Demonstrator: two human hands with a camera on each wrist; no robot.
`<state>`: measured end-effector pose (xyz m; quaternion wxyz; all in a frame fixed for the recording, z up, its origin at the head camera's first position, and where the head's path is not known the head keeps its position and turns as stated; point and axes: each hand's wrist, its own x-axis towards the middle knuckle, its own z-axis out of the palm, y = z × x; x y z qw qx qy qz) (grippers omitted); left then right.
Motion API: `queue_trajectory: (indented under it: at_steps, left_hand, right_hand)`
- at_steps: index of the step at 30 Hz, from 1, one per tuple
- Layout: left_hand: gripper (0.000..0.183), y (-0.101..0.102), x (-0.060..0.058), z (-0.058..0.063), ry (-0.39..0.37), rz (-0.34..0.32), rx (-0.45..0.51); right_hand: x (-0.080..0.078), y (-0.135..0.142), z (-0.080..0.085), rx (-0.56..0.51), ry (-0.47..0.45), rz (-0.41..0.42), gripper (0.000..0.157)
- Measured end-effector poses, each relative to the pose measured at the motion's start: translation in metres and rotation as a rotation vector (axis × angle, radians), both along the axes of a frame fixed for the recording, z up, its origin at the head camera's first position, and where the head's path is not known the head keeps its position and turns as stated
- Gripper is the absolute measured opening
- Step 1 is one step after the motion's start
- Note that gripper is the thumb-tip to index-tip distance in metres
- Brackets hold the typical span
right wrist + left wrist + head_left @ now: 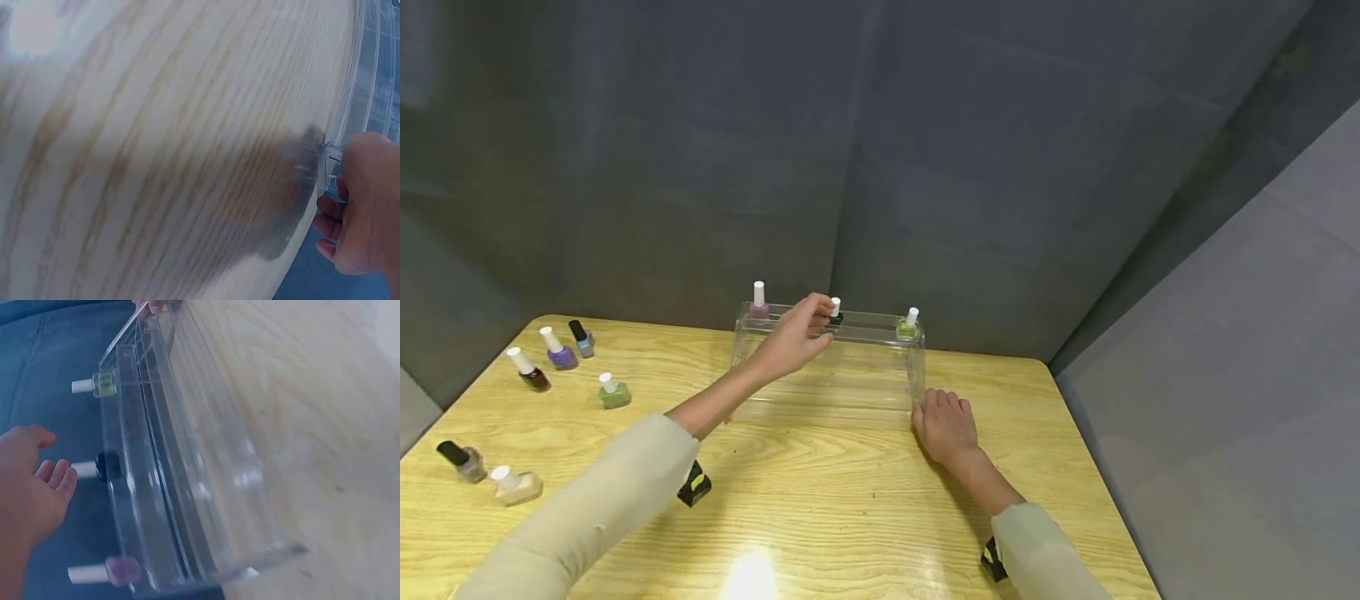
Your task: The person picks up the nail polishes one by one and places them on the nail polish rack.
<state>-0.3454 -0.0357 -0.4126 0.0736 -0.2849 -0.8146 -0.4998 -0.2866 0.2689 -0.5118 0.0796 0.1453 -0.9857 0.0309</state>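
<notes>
Clear stand (827, 379) on yellow wood-grain table (850, 500); black, white-capped bottle (835, 315).

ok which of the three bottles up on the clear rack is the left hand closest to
The dark, black-bodied bottle in the middle of the clear rack. The left hand is right at it; the pink bottle and the yellow-green bottle stand apart at the rack's ends.

A staged recording booth is suggested rather than a home or shop: a pale wood-grain bench (850, 500) is closed in by plain grey fabric panels (1000, 167), and only nail-polish bottles (561, 354) and a clear acrylic rack (850, 367) are set out.
</notes>
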Motion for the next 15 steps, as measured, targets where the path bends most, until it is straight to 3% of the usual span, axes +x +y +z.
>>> queue_trajectory:
  at_steps: [7,15]
  left_hand:
    - [0.044,-0.045,0.020,-0.010,-0.047,0.050,0.018]
    - [0.045,-0.096,0.047,-0.017,-0.030,0.125,-0.028]
  right_hand:
    - [0.002,0.001,0.000,-0.002,0.021,0.008,0.031]
    - [0.002,-0.001,0.002,-0.001,0.050,0.014,0.030]
